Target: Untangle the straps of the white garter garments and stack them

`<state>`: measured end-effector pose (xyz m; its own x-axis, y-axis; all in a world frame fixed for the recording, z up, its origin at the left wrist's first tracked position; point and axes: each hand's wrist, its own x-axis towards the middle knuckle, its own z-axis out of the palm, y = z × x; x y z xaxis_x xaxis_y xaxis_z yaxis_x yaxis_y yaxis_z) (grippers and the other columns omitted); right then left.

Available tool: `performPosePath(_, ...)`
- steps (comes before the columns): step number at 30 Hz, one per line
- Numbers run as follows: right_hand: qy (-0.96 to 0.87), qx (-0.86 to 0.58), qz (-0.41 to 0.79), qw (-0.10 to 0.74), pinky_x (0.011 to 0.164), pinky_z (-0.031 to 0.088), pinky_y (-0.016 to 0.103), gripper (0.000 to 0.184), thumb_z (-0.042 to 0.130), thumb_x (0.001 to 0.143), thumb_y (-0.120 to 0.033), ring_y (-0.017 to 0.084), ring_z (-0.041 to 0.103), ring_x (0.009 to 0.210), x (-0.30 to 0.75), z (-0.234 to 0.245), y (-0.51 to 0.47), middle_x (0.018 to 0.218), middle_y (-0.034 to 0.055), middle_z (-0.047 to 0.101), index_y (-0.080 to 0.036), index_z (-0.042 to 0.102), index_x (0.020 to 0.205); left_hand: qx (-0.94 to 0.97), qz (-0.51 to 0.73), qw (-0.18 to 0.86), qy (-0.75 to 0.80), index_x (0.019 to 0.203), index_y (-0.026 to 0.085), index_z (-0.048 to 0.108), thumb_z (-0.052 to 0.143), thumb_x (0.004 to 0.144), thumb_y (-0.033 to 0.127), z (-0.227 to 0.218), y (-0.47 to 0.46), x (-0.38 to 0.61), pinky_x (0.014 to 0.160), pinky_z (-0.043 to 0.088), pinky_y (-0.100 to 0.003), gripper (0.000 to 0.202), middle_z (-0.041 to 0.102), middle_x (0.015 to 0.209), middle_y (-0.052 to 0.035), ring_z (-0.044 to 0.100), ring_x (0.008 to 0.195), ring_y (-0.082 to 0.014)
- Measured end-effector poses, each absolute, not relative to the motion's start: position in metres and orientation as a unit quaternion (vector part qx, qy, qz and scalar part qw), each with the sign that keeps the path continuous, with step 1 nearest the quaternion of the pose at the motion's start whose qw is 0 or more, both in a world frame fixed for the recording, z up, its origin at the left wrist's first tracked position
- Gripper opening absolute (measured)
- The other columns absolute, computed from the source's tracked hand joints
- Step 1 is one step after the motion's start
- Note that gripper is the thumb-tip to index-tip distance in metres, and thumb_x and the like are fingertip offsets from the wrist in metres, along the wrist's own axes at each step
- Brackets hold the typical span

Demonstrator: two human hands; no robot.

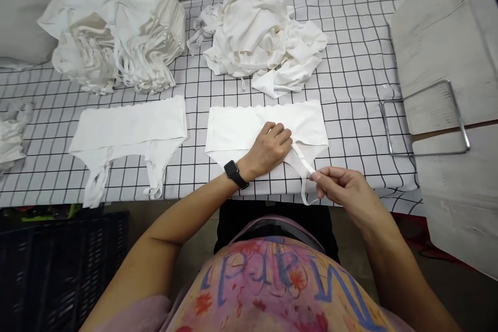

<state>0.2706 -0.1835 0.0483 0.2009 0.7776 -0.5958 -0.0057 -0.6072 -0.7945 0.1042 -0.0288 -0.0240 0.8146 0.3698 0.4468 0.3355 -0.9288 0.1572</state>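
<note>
A white strapped bra top lies flat in front of me, its wide band away from me and its straps toward the table's front edge. Pressed onto its middle is my left hand, fingers curled down with the tips hidden against the cloth. My right hand pinches the right shoulder strap between thumb and fingers, drawing it out from the garment. The strap's lower loop hangs at the table edge. To the left, a second white bra top is spread flat with both straps toward me.
A neat stack of white bra tops stands at the back left, beside a loose heap of them. A cardboard box with a metal wire frame borders the right. Another white garment lies far left on the checked tablecloth.
</note>
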Motion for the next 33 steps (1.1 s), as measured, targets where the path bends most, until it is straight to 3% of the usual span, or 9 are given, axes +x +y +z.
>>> performPosePath(3,-0.332,-0.741,0.489,0.319,0.061,0.046,0.027,0.039,0.075,0.088,-0.056,0.015,0.059,0.062,0.274,0.053,-0.219,0.064,0.0012,0.067,-0.02,0.074,0.103,0.961,0.19,0.049,0.193,0.081,0.015,0.065,0.048,0.099,0.007,-0.017,-0.029,0.104,0.081,0.045,-0.038,0.026,0.069,0.094,-0.009,0.057,0.088,-0.022)
performPosePath(6,-0.398,-0.775,0.408,0.271,0.059,0.045,0.029,0.041,0.068,0.092,-0.056,0.017,0.061,0.062,0.272,0.05,-0.248,0.078,0.0029,0.073,-0.024,0.072,0.117,0.967,0.136,0.083,0.201,0.091,0.013,0.067,0.052,0.098,0.012,-0.004,-0.031,0.098,0.081,0.046,-0.039,0.016,0.069,0.106,-0.0113,0.058,0.096,-0.0245)
performPosePath(11,-0.454,-0.78,0.334,0.273,0.055,0.046,0.031,0.04,0.064,0.094,-0.053,0.017,0.059,0.053,0.265,0.039,-0.273,0.071,0.002,0.069,-0.022,0.074,0.118,0.952,0.154,0.14,0.225,0.128,0.012,0.062,0.059,0.097,0.019,0.011,-0.052,0.069,0.095,0.052,-0.045,0.032,0.062,0.137,-0.0162,0.058,0.118,-0.0289)
performPosePath(14,-0.437,-0.791,0.303,0.303,0.055,0.048,0.031,0.036,0.065,0.093,-0.052,0.018,0.062,0.055,0.259,0.038,-0.281,0.072,0.0031,0.07,-0.022,0.076,0.109,0.918,0.229,0.152,0.284,0.13,0.014,0.063,0.058,0.099,0.019,0.006,-0.067,0.04,0.105,0.052,-0.049,0.032,0.063,0.139,-0.0154,0.058,0.126,-0.0284)
performPosePath(18,-0.459,-0.717,0.437,0.291,0.054,0.05,0.03,0.036,0.064,0.094,-0.053,0.017,0.064,0.056,0.239,0.026,-0.274,0.079,0.0048,0.074,-0.021,0.076,0.106,0.833,0.335,0.152,0.414,0.116,0.017,0.072,0.058,0.097,0.018,-0.002,-0.079,-0.005,0.102,0.056,-0.046,0.023,0.072,0.122,-0.0108,0.065,0.117,-0.0249)
performPosePath(21,-0.487,-0.613,0.568,0.254,0.058,0.053,0.029,0.043,0.06,0.096,-0.052,0.019,0.07,0.067,0.204,-0.003,-0.25,0.083,0.0066,0.075,-0.018,0.073,0.12,0.762,0.39,0.162,0.49,0.107,0.019,0.074,0.058,0.096,0.018,0.002,-0.087,-0.036,0.093,0.06,-0.04,0.02,0.076,0.11,-0.0079,0.07,0.104,-0.0208)
performPosePath(25,-0.495,-0.543,0.623,0.268,0.062,0.056,0.03,0.057,0.063,0.09,-0.048,0.018,0.07,0.074,0.14,-0.048,-0.211,0.11,0.0125,0.075,-0.016,0.062,0.137,0.71,0.426,0.184,0.529,0.104,0.02,0.075,0.057,0.098,0.024,0.011,-0.117,-0.062,0.078,0.059,-0.03,0.019,0.077,0.099,-0.0057,0.07,0.084,-0.0152)
performPosePath(30,-0.566,-0.51,0.582,0.285,0.061,0.044,0.029,0.041,0.063,0.089,-0.05,0.015,0.054,0.063,0.092,-0.069,-0.19,0.079,0.0029,0.069,-0.017,0.075,0.109,0.725,0.414,0.211,0.509,0.108,0.019,0.074,0.059,0.099,0.021,0.001,-0.155,-0.073,0.077,0.058,-0.029,0.018,0.078,0.096,-0.0056,0.071,0.084,-0.0151)
performPosePath(33,-0.58,-0.512,0.569,0.279,0.065,0.042,0.031,0.041,0.059,0.092,-0.053,0.018,0.052,0.066,0.09,-0.064,-0.191,0.068,0.0027,0.062,-0.018,0.074,0.078,0.814,0.363,0.169,0.421,0.116,0.019,0.073,0.053,0.096,0.007,-0.008,-0.154,-0.076,0.095,0.057,-0.037,0.031,0.078,0.113,-0.0086,0.069,0.105,-0.0197)
